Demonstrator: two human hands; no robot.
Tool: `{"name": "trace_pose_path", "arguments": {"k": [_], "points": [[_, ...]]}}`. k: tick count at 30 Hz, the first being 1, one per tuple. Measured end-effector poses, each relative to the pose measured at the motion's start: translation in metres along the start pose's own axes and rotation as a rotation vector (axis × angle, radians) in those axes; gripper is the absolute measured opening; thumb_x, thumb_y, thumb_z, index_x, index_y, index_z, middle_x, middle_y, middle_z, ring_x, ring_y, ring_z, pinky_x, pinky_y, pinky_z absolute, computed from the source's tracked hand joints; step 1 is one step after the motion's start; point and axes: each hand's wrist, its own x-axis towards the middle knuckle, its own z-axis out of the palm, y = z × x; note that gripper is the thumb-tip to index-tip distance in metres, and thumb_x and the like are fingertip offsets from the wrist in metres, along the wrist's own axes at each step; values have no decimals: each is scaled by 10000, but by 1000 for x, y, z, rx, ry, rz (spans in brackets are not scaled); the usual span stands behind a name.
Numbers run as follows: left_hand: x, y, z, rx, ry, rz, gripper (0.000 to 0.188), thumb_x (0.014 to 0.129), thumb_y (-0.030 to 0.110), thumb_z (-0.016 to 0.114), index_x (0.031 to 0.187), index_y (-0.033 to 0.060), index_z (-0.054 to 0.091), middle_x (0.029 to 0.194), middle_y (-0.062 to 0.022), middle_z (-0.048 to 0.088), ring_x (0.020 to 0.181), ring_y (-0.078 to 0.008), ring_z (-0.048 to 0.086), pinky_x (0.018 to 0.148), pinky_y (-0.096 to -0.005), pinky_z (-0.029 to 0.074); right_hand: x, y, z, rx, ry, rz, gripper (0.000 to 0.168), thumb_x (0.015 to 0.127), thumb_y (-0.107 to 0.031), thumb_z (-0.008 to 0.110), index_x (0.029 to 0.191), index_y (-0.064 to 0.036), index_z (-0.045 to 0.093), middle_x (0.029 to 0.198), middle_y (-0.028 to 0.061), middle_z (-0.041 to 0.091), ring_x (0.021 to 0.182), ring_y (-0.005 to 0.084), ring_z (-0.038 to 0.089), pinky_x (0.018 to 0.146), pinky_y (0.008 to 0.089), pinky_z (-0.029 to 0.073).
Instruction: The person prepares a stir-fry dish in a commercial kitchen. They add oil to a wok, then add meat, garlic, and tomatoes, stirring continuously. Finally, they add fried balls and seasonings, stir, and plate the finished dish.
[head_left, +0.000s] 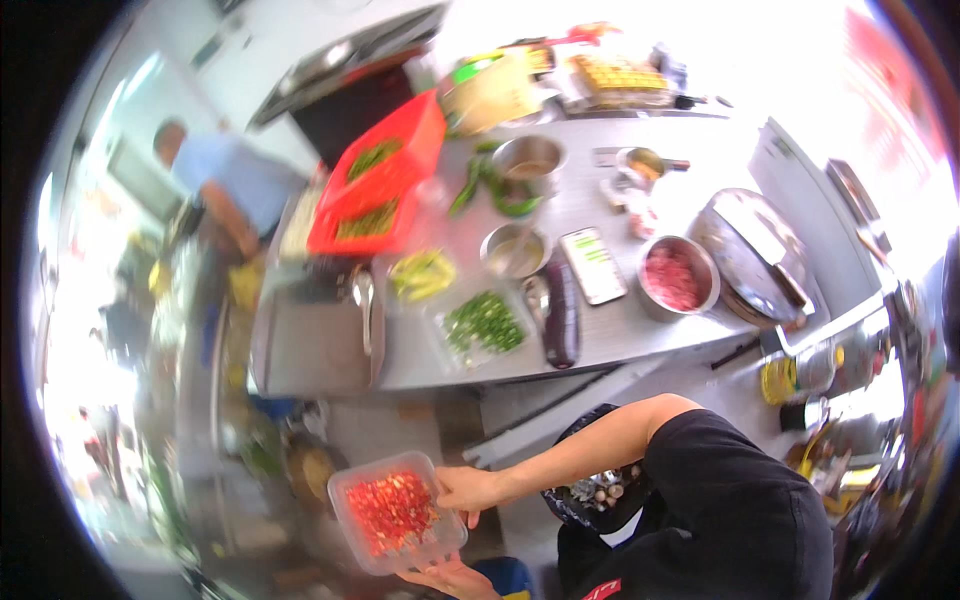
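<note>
A clear plastic container of chopped red chillies is held off the table, low in the picture. My right hand grips its right-hand rim. Under the bottom edge, my left hand supports it, palm up and partly cut off by the frame. On the steel table's front part lie a tray of chopped green onions, an eggplant, a phone and a metal bowl with pale liquid. A steel pot of raw minced meat stands to their right.
A cleaver rests on a round chopping board at the right. Red baskets and a metal tray with a ladle occupy the left side. Beyond them is a person in a blue shirt. Green peppers lie beside a pot.
</note>
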Motion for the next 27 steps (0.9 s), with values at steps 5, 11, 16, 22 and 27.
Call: {"name": "trace_pose_path", "arguments": {"k": [5,11,16,22,27], "points": [[23,110,85,-535,-318,-251,502,876,297,472,1314,83,351,1272,-112,457,1123,-251,477,882,-367,424,-148,-46,-32,58,214,-219,254,858,-224,506,892,9,409,849,136,564,690,202,646,478,283,540],[-80,210,208,-769,-915,-445,527,855,252,491,1321,70,326,1278,-117,433,1126,-247,464,901,-367,407,-413,26,-131,125,1019,-307,290,886,-292,528,1024,-37,528,853,100,627,763,180,637,602,313,529],[-241,301,301,-896,-1371,-566,552,836,215,506,1327,60,306,1283,-120,412,1129,-244,454,917,-368,394,-778,242,-114,-521,2643,364,189,788,-161,500,908,-24,552,886,181,575,821,347,563,709,428,454],[-433,450,375,-1050,-1855,-637,587,814,169,525,1334,47,281,1290,-124,388,1132,-241,441,936,-369,377,-981,318,134,349,2736,1819,670,673,-491,671,1157,-82,453,1037,198,568,976,359,560,827,441,446],[-587,574,373,-1068,-2482,-742,700,783,145,549,1371,53,183,1316,-128,340,1172,-245,405,961,-365,366,-970,408,215,937,2701,770,728,660,-452,722,1236,-104,444,1014,147,600,760,190,634,605,335,526]]}}
